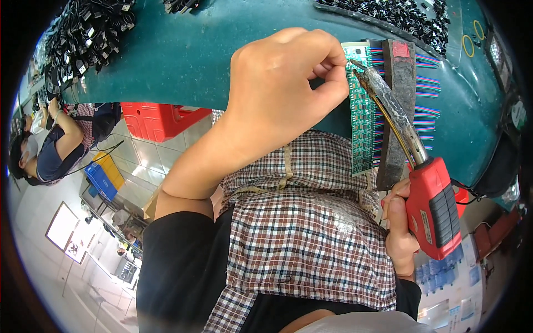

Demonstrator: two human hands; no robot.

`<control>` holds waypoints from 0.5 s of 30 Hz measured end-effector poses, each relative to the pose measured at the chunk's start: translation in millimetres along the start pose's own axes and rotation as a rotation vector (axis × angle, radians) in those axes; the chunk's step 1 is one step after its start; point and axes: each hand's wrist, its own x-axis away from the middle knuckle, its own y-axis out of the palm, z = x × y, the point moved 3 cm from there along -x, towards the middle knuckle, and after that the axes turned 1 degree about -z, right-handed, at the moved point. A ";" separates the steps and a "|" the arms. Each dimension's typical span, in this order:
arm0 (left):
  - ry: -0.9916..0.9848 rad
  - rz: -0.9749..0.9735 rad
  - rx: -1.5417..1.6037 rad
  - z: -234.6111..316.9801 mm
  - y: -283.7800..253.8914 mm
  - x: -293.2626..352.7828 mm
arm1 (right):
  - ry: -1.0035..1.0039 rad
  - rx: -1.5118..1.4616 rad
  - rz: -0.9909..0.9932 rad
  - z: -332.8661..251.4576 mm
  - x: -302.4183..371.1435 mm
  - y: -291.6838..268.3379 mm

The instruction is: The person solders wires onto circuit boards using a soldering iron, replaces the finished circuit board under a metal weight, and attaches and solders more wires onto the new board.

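Now the left hand [288,83] is pinching, any hold hidden, just left of the green circuit board's [363,125] far end, the board lying lengthwise toward the checked apron [311,238], while the right hand [398,230] is gripping the soldering iron [434,200].

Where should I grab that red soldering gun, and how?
Best grip the soldering gun by its chunky red-and-black handle, from the person's near right side, where the right hand is. Its metal barrel points away, toward the green circuit board, and may be hot.
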 end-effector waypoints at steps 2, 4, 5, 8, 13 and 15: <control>-0.005 -0.004 -0.001 -0.3 0.0 0.1 | 0.007 -0.011 0.004 0.3 0.1 1.0; -0.008 -0.007 -0.002 -0.6 0.3 0.1 | -0.002 -0.075 0.032 1.1 -0.3 2.6; 0.012 0.002 -0.012 -0.2 0.2 0.1 | -0.002 -0.075 0.032 -2.5 -1.7 3.7; 0.024 0.009 -0.015 -1.2 0.9 0.9 | 0.152 -0.292 0.039 -8.3 -4.9 6.1; -0.004 -0.010 -0.010 -1.2 0.8 0.4 | 0.110 -0.276 0.022 -6.3 -4.7 6.4; 0.007 -0.009 -0.011 -1.1 1.1 0.1 | 0.071 -0.188 0.025 -4.2 -4.2 2.3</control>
